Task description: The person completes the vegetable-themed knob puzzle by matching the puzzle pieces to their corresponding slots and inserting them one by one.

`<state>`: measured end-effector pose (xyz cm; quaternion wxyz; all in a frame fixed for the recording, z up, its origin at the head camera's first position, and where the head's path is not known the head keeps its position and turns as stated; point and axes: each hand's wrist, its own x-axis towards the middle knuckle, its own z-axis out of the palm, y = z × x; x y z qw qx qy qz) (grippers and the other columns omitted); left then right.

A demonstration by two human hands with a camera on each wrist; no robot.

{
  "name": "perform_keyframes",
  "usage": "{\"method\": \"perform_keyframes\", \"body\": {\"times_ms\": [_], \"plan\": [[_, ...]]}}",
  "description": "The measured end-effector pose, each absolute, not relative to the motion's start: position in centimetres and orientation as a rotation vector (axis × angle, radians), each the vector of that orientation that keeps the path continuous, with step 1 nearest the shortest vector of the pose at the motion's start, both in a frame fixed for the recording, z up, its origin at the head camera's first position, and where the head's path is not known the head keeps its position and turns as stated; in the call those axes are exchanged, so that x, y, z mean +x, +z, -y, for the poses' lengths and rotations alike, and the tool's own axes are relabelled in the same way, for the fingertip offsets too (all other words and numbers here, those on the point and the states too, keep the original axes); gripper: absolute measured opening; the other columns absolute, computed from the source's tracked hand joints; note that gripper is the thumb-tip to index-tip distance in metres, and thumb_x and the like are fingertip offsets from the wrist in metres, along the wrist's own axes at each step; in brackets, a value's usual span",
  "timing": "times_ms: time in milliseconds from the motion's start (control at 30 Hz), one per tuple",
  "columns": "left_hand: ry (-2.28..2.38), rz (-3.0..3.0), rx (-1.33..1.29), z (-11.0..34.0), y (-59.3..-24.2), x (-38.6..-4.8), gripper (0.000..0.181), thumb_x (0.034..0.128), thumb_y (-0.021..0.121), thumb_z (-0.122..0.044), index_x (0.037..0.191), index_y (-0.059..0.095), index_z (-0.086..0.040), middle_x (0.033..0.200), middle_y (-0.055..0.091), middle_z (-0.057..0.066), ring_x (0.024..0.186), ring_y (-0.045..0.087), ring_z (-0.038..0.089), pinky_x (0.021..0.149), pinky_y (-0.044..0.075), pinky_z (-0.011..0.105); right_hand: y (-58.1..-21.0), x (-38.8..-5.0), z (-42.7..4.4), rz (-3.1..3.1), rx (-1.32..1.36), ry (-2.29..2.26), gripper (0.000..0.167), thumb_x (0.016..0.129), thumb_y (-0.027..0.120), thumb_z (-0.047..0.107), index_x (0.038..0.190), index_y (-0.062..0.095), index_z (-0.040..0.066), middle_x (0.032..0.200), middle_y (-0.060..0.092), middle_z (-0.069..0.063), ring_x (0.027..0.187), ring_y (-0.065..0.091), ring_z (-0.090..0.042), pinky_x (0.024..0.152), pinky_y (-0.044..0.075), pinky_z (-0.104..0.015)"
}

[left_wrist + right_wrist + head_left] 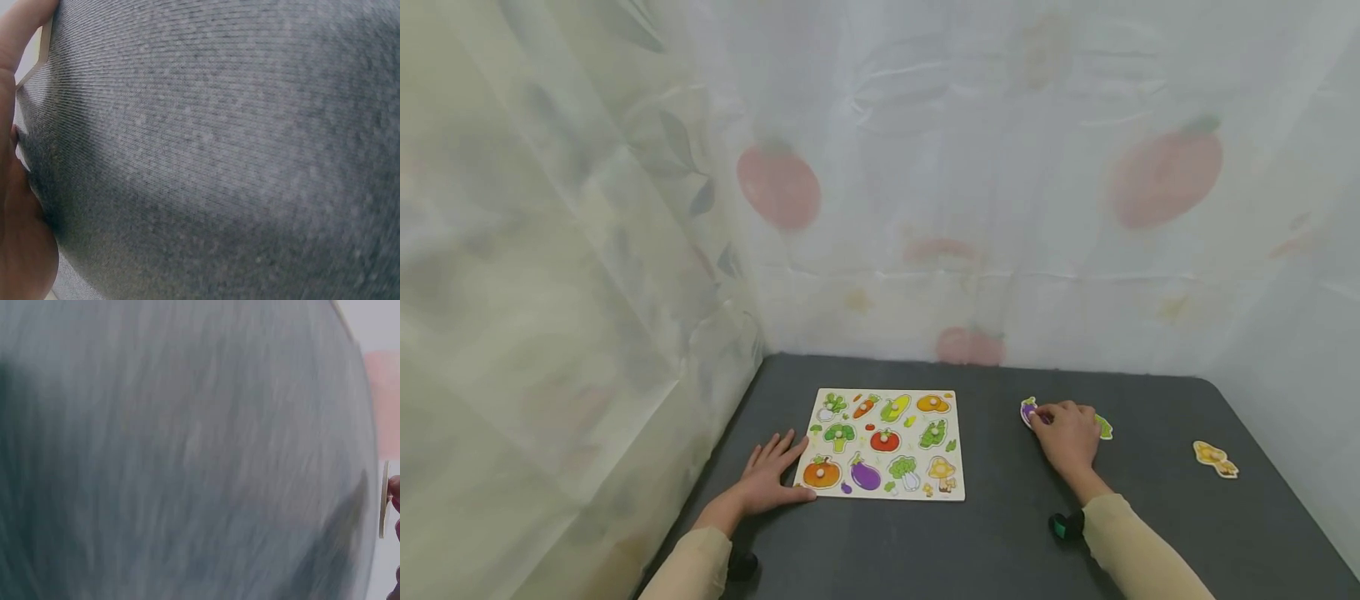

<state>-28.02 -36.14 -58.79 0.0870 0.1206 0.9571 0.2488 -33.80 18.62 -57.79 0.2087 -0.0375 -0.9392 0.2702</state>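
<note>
A wooden vegetable puzzle board [852, 458] lies on the dark table, with pictures such as a tomato, pumpkin, carrot and broccoli. My left hand [766, 479] rests spread at its left edge, thumb and fingertips touching its lower left side; part of that hand [22, 231] shows in the left wrist view. Off to the right of the board, my right hand [1067, 437] pinches a purple eggplant puzzle piece [1028, 408] between its fingertips. In the right wrist view the piece [384, 500] appears edge-on, lifted off the table. A green puzzle piece [1105, 427] is partly hidden behind this hand.
A yellow mushroom puzzle piece [1214, 459] lies near the right side of the dark table [1000, 533]. Pale curtains [880, 308] with fruit prints hang behind and along the sides of the table.
</note>
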Motion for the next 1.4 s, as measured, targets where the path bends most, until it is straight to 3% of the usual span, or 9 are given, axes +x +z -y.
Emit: {"method": "perform_keyframes", "body": {"times_ms": [567,933,1233,1400], "plan": [[0.754,-2.850,0.359,36.0,-58.5,-27.9,0.105,0.0789,0.077,-0.066,0.162,0.034,-0.018,0.167,0.020,0.021,0.152,0.009,0.048,0.118,-0.001,0.068,-56.5,-32.2,-6.0,2.629,0.305,0.852,0.013,0.088,0.082,0.033,0.089,0.082,0.020,0.096,0.067,0.001,0.108,0.052,-0.030,0.084,0.037,-0.046],[0.710,-2.885,0.373,36.3,-59.4,-28.3,0.111,0.0763,0.072,-0.076,0.163,0.030,-0.021,0.169,0.018,0.016,0.154,0.007,0.043,0.120,-0.003,0.064,-56.6,-31.0,-0.1,2.687,0.432,0.899,0.013,0.086,0.083,0.036,0.086,0.083,0.022,0.094,0.066,0.007,0.104,0.051,-0.023,0.088,0.041,-0.044],[0.754,-2.885,0.398,36.2,-59.1,-28.1,0.107,0.0781,0.076,-0.069,0.162,0.035,-0.018,0.167,0.021,0.021,0.152,0.009,0.047,0.118,-0.001,0.067,-57.2,-29.9,3.2,2.665,0.575,0.831,0.010,0.084,0.083,0.035,0.082,0.082,0.025,0.087,0.064,0.011,0.098,0.052,-0.019,0.088,0.043,-0.044],[0.690,-2.887,0.393,36.5,-59.6,-28.2,0.108,0.0788,0.073,-0.073,0.163,0.031,-0.021,0.169,0.018,0.017,0.154,0.007,0.044,0.119,-0.002,0.064,-57.7,-29.6,4.4,2.649,0.618,0.853,0.009,0.083,0.083,0.034,0.081,0.082,0.025,0.086,0.064,0.011,0.095,0.051,-0.017,0.086,0.042,-0.042]]}}
